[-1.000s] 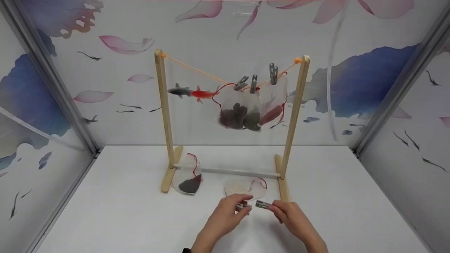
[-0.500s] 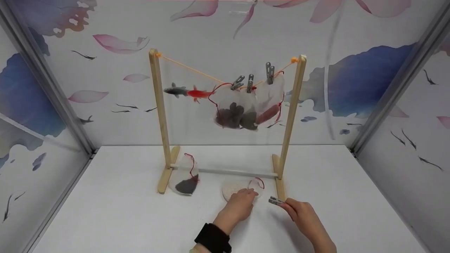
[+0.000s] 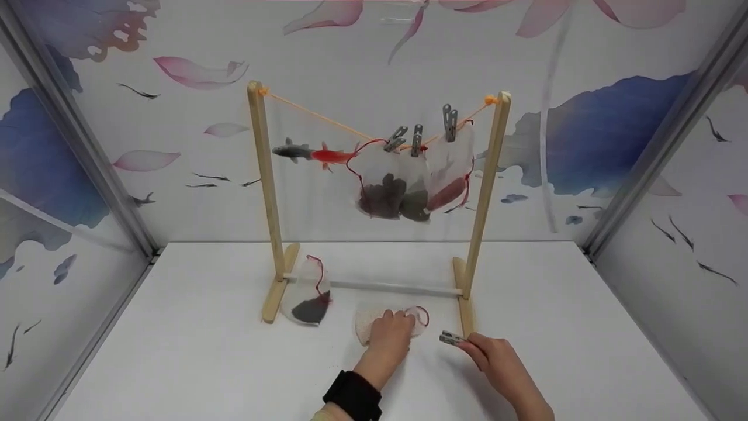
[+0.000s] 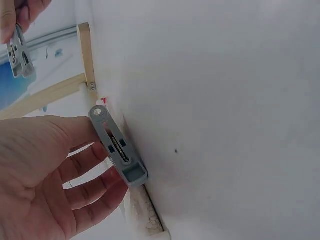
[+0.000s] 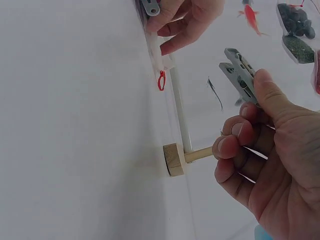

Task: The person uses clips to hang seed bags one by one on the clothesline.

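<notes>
Clothespin (image 5: pixel 240 84) in right hand (image 5: pixel 282 145)

a pale back wall (image 3: pixel 339 76) is closing off the far edge of a white table (image 3: pixel 204 351), and printed pink petals (image 3: pixel 190 73) are lying scattered across it. a blue wash (image 3: pixel 613 134) is spreading on its right, a violet wash (image 3: pixel 82 23) is filling the upper left, and a grey fish (image 3: pixel 292 151) and a red fish (image 3: pixel 332 155) are showing end to end. a left wall (image 3: pixel 87 280) and a right wall (image 3: pixel 689 210) are flanking the table with similar prints, metal posts (image 3: pixel 668 134) are lining both corners, a pale streak (image 3: pixel 545 134) is running down the back wall, and soft shadows are falling on the table.
</notes>
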Available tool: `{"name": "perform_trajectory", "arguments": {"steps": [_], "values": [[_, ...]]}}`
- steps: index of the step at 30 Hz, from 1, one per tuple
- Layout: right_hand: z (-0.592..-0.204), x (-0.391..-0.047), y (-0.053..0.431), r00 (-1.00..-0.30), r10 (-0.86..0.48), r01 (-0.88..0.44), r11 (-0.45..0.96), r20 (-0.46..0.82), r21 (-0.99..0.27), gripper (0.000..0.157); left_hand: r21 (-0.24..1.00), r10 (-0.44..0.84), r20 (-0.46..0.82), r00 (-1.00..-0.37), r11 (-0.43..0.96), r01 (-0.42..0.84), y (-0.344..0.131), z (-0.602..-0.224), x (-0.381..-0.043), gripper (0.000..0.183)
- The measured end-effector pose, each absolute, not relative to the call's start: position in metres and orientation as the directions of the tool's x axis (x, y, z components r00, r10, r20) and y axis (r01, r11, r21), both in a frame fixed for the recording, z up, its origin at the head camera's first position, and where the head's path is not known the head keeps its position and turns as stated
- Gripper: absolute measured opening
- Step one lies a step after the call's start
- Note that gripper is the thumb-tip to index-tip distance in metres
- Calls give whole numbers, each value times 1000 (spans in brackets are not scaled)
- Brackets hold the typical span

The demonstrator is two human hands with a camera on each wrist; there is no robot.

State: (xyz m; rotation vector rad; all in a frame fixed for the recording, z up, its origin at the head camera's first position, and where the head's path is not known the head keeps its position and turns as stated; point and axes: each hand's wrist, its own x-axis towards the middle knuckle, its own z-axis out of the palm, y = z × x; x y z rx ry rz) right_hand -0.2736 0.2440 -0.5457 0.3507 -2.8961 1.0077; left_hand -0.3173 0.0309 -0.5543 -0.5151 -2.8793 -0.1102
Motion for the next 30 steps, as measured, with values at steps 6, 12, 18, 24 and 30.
{"name": "perform_trajectory", "arguments": {"steps": [6,12,18,24,30], "values": [[-544,-274,241,-970,-209,-239,747,122,-620,27,341,161,320,-934,900,272,21,-545,-316,5],[-543,-273,236,-957,-236,-290,729,170,-619,28,500,50,409,-911,823,270,-3,-523,-313,6],[-544,-273,231,-956,-255,-289,721,146,-630,31,625,37,406,-913,718,307,-33,-510,-299,4],[-544,-272,227,-952,-271,-298,712,142,-636,33,723,84,399,-913,584,369,-54,-510,-287,5],[-545,-272,220,-949,-281,-304,700,142,-646,33,805,116,306,-945,498,322,-65,-509,-283,10]]}}
